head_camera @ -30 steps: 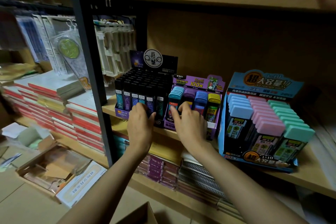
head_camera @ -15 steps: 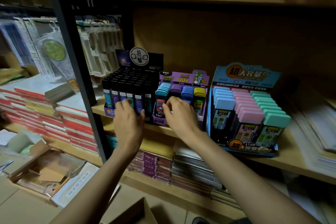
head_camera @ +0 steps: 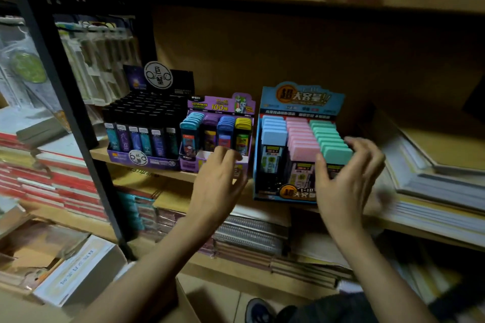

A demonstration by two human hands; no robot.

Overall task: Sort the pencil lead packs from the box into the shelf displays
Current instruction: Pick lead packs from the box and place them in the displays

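Both hands have shifted right since a second ago: they were on the black display [head_camera: 141,139] and purple display [head_camera: 220,107]; now my right hand [head_camera: 346,181] is at the blue display [head_camera: 301,102] and my left hand [head_camera: 217,186] is just left of it, in front of the purple display's front lip. Hands well apart, neither holding anything. Left fingers loosely curled; can't tell if they touch the lip. Right fingers are spread, thumb at the front of the green-capped lead packs [head_camera: 328,136], the other fingers round the blue display's right front corner; contact unclear. Pink-capped packs [head_camera: 299,136] and blue-capped packs [head_camera: 273,131] fill the rows left of the green ones, all upright in the blue display. Stacked paper pads [head_camera: 433,191] lie right of it, spiral notebooks [head_camera: 249,233] on the shelf below it. Cardboard box [head_camera: 183,301] edge is well below, at the frame bottom.
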